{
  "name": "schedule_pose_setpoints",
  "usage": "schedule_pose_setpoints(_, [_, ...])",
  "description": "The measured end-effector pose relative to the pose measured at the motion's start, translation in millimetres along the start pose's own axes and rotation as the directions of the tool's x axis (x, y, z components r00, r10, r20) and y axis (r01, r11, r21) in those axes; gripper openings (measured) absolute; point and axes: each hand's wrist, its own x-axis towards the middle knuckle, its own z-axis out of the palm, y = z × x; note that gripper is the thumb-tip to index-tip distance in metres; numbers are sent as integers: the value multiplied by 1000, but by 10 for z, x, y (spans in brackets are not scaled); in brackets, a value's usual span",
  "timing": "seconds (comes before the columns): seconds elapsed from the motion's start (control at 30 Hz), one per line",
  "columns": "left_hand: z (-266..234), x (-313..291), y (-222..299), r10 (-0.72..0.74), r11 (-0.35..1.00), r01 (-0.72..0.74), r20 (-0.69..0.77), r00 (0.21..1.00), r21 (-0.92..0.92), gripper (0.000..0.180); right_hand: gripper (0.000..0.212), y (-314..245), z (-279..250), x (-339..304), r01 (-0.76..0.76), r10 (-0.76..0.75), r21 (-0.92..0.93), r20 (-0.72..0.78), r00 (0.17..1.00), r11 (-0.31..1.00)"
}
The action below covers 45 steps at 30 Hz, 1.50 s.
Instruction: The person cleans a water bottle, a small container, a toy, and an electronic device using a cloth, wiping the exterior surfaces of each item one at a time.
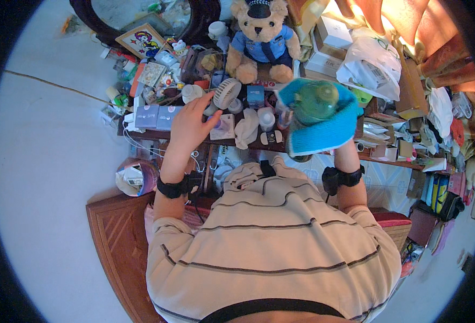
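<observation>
My left hand (pixel 193 124) reaches over the table's front edge with its fingers spread. Its fingertips come up to a small white fan (pixel 227 93) with a round slatted head; whether they touch it I cannot tell. On the right, a bright blue towel (pixel 321 134) is held up at the table's front, with a translucent green bottle (pixel 318 101) lying in its folds. My right forearm (pixel 347 161) runs up under this towel and seems to hold it from below; the fingers are hidden.
Crowded together on the table are a teddy bear (pixel 259 40) in a blue uniform, lilac boxes (pixel 147 117), a crumpled white tissue (pixel 246 129) and a white plastic bag (pixel 371 67). An oval dark-framed mirror (pixel 100 24) stands behind. A bin (pixel 147 177) stands below left, beside a wooden chair (pixel 116 242).
</observation>
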Motion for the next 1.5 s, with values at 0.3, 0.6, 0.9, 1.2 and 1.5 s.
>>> schedule_pose_setpoints(0.3, [-528,467,771,454,839,-363,154,878,-406,67,68,753,231,123,-315,320,-68,323,891,947])
schedule_pose_setpoints(0.6, [-637,612,579,565,789,-445,215,797,-424,62,46,317,565,54,244,62,-521,502,863,818])
schedule_pose_setpoints(0.9, [-1192,770,-112,321,771,-408,-255,912,-489,59,43,290,102,292,-55,56,126,-1,998,990])
schedule_pose_setpoints(1.2, [-1225,1430,-1073,-193,955,24,-556,808,-297,64,38,106,-542,-22,272,-196,183,-350,916,945])
schedule_pose_setpoints(1.5, [-127,2250,-1798,-199,964,95,-441,875,-247,70,39,27,-921,-594,356,-281,97,-438,854,930])
